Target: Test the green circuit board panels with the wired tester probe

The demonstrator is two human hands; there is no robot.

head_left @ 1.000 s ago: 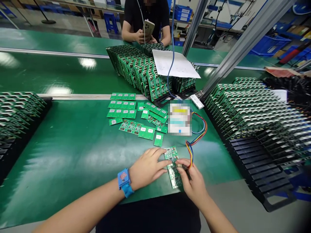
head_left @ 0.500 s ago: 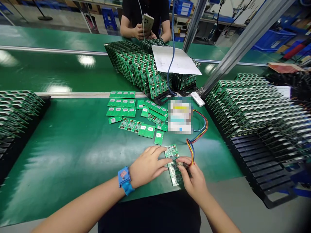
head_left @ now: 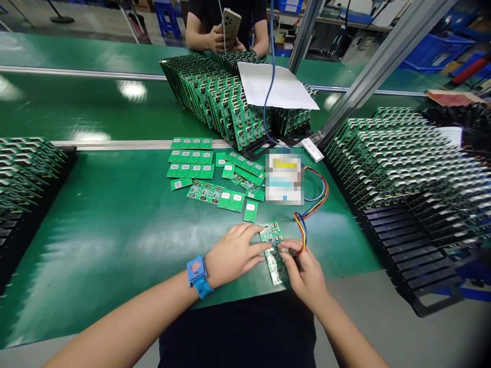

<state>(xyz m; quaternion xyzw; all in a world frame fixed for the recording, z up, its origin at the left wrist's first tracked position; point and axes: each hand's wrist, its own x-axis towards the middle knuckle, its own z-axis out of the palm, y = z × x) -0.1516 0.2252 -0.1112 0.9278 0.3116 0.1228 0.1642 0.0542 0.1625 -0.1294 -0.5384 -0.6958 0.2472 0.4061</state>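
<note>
A long green circuit board (head_left: 274, 263) lies on the table in front of me, its component side up. My left hand (head_left: 232, 254) rests beside it, fingers stretched, with fingertips on the board's left edge and middle. Pinched between thumb and fingers of my right hand (head_left: 307, 273) is a small wired connector (head_left: 288, 251), held against the board's right side. Red, yellow and blue wires (head_left: 301, 227) run up from it toward a pixelated box (head_left: 284, 179). The connector's tip is mostly hidden by my fingers.
Several loose green boards (head_left: 192, 170) lie beyond my hands. Board-filled racks stand at left (head_left: 30, 174), right (head_left: 383, 168) and back (head_left: 215, 102). A paper sheet (head_left: 276, 87) covers part of the back rack. Across the table, a person holds a phone (head_left: 231, 25).
The whole scene has shifted slightly upward in view. Both hands keep their places on the board, and the connector is still in my right hand.
</note>
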